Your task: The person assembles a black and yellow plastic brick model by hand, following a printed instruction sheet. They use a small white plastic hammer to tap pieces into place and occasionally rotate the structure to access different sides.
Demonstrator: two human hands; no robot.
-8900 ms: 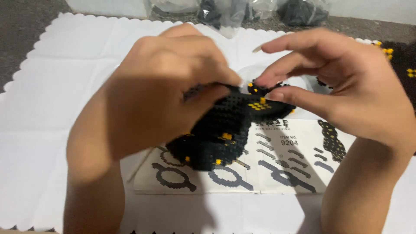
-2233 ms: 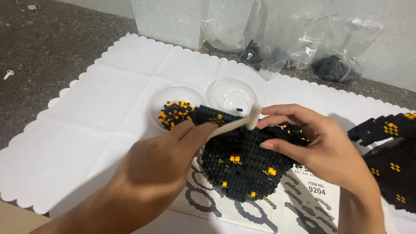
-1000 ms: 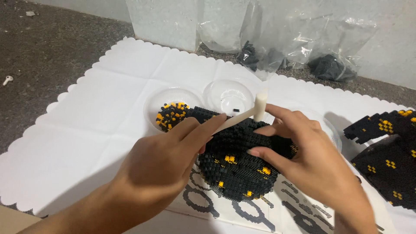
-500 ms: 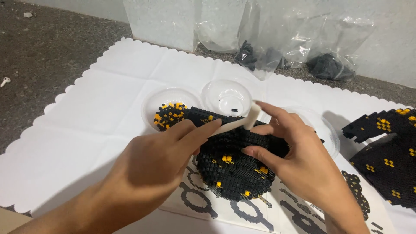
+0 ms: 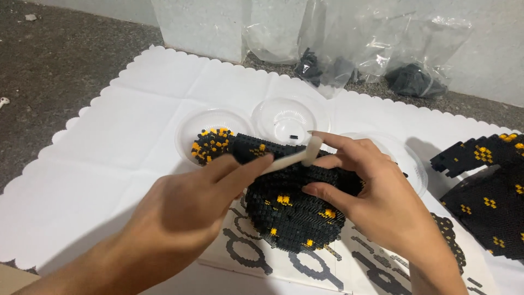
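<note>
Black, rounded model of tiny plastic bricks with scattered yellow-orange studs (image 5: 292, 216), resting on a printed instruction sheet with black outline diagrams (image 5: 245, 254); all places below given from this model. Right hand (image 5: 376, 205) on the model's right flank, fingers curled around its upper edge and holding it; left hand (image 5: 191, 205) just left of it, fingers pinched shut on a slim off-white plastic tool (image 5: 295, 155) whose tip lies over the model's top, beside the right fingertips. Behind the model, three clear shallow plastic dishes: one behind-left holding loose black and yellow bricks (image 5: 210, 145); one directly behind, nearly bare (image 5: 286, 117); one behind-right, largely hidden by the right hand (image 5: 406, 158). Well to the right, a second black brick assembly with yellow patches (image 5: 488, 191); underneath everything, a white scallop-edged paper mat (image 5: 109, 147); far behind, crumpled clear plastic bags containing dark pieces (image 5: 360, 54), on a grey speckled floor (image 5: 60, 60).
</note>
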